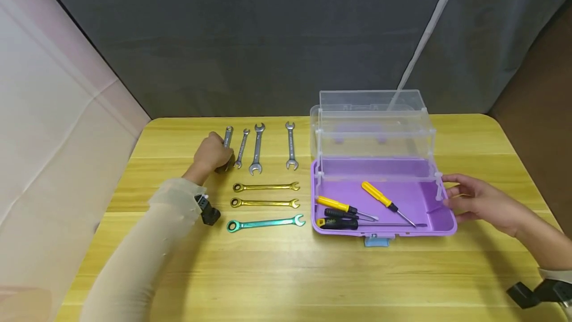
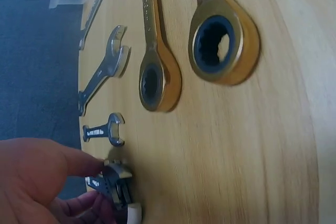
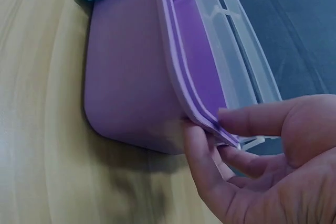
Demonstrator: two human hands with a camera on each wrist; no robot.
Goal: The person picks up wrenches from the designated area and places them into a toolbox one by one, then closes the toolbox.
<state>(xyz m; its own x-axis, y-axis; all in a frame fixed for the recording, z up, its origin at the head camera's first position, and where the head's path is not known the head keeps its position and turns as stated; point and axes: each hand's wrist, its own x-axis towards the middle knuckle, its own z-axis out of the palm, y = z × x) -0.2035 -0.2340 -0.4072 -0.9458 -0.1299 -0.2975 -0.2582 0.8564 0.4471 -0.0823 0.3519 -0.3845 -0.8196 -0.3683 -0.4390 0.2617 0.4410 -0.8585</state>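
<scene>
At the left end of the row of wrenches, my left hand holds an adjustable wrench. Its handle end sticks up past the fingers, and the hand hides its head in the head view. Thumb and fingers lie either side of the adjustable wrench in the left wrist view. My right hand pinches the right rim of a purple toolbox, thumb over the edge and fingers outside, as the right wrist view shows. The toolbox stands with its clear lid and trays raised. Several screwdrivers lie inside it.
Three silver open-end wrenches lie upright in a row right of my left hand. Below them are two gold ratchet wrenches and one teal ratchet wrench. A dark curtain hangs behind the wooden table.
</scene>
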